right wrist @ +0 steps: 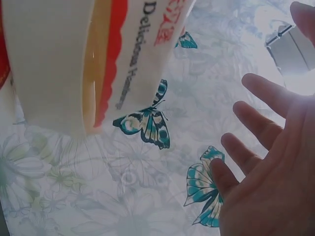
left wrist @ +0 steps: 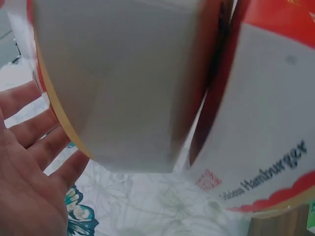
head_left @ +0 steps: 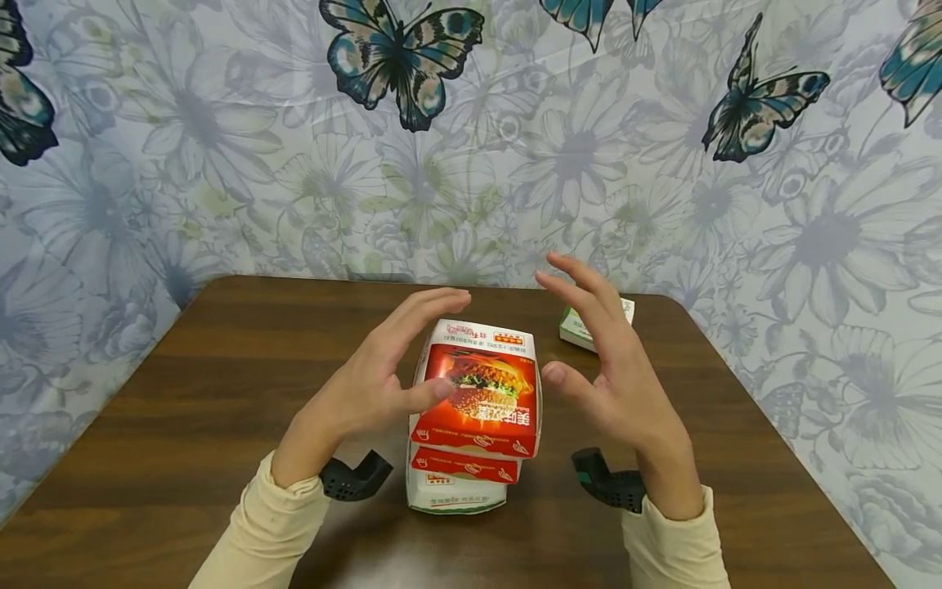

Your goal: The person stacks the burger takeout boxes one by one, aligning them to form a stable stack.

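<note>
Though the three burger boxes formed a single stack on the near half of the table [head_left: 221, 409], we saw that they did not line up: the top box [head_left: 487, 388] lay with its burger picture upward, while the red box [head_left: 471, 469] and the white box [head_left: 456, 496] beneath showed beyond its near edge. From the left wrist we made out a narrow, wedge-shaped gap between two of them.

On the left side, the left hand [head_left: 364, 380] had its fingers spread and fairly straight, gripping nothing; its thumb overlapped the top box in the head view, and we could not tell whether skin met cardboard. On the right, the right hand [head_left: 625, 376] was spread just as wide, holding nothing, apart from the boxes.

We judged a slide or topple the likeliest trouble: a sideways knock from the left thumb could push the badly aligned top box off, with neither hand closed around it. Farther off, a small green-and-white box [head_left: 576, 327] lay at the far right, beyond the right fingers, and past the table hung a butterfly-patterned cloth [head_left: 184, 213].
</note>
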### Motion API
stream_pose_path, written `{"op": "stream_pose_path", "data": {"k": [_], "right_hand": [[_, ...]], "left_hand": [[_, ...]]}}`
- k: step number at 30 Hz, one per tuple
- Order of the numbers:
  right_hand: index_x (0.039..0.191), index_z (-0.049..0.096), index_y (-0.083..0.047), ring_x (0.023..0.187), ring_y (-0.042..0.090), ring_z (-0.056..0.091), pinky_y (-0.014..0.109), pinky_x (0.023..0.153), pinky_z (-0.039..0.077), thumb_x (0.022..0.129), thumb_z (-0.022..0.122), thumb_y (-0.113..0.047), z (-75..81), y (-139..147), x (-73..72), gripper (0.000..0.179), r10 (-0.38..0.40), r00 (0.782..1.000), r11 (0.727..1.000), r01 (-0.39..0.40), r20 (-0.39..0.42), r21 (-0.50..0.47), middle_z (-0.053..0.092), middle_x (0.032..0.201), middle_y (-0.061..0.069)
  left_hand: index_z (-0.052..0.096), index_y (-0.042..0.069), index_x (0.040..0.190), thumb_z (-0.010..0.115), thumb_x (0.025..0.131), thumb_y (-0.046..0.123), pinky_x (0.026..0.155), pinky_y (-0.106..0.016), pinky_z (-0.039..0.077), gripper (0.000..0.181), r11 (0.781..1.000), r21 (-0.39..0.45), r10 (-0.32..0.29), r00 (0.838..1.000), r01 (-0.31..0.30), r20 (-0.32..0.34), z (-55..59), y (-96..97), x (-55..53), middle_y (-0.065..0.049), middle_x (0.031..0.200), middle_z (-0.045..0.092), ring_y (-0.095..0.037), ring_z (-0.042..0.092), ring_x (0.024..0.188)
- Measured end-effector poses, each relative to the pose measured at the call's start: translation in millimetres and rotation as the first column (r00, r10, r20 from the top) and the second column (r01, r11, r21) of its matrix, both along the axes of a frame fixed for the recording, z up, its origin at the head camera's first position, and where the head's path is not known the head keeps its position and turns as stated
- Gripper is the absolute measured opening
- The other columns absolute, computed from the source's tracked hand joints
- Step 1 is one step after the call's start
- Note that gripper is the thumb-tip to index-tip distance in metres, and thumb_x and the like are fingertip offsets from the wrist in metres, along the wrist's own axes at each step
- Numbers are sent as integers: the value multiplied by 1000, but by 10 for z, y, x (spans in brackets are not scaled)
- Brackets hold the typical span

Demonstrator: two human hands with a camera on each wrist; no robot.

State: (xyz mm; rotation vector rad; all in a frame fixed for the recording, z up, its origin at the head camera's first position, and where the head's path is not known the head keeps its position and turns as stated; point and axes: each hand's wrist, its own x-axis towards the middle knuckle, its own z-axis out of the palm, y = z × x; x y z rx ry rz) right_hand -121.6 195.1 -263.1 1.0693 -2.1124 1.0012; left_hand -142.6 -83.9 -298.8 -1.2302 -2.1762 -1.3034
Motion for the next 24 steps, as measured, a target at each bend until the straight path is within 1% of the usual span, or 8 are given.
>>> {"op": "stream_pose_path", "data": {"k": [3,5,8,12,16,18,24], "right_hand": [[152,48,-4,151,33,33,49,121,26,98,50,-68,0,51,-28,83,-10,1000,999,9,-14,-33,39,163,8],[151,49,-4,150,33,34,44,123,25,99,51,-67,0,99,-50,82,-22,1000,998,21,-12,-59,40,162,8],[152,49,-6,150,31,35,39,124,24,100,52,-63,4,173,-91,77,-38,999,995,37,-5,-93,42,161,7],[152,50,-8,150,30,35,39,124,24,102,55,-55,0,252,-160,69,-51,999,990,50,-3,-135,43,160,5],[152,49,-4,151,31,34,40,125,22,103,57,-47,-16,315,-235,66,-30,1000,983,30,0,-182,44,159,9],[152,48,-4,151,31,33,40,125,21,103,58,-44,-30,348,-267,64,-32,999,981,33,7,-192,43,160,9],[153,49,-9,150,25,35,37,123,24,103,58,-42,-94,446,-352,61,-105,994,974,110,33,-200,44,159,5]], "left_hand": [[43,14,155,53,94,72,118,-54,36,84,1000,-24,8,1000,-8,5,1,-11,-4,0,159,42,-18,38,147],[43,17,155,56,94,68,118,-55,36,80,999,-38,14,1000,-14,15,-2,-22,-6,1,159,42,-18,38,147],[42,22,156,63,93,56,117,-56,36,75,999,-50,15,999,-14,36,-7,-35,-9,4,159,41,-17,38,147],[42,25,156,68,90,46,116,-54,38,74,998,-62,7,999,-4,50,-11,-41,-9,6,159,41,-16,39,146],[42,26,156,71,89,42,115,-53,40,75,997,-72,-2,998,6,63,-6,-36,-7,7,159,40,-16,40,145],[41,27,156,71,89,42,115,-53,40,75,997,-77,-4,998,9,66,-4,-33,-7,7,159,40,-15,40,144],[41,26,156,72,89,42,116,-53,39,76,996,-86,-2,998,8,64,-8,-35,-7,7,159,40,-16,40,144]]}}
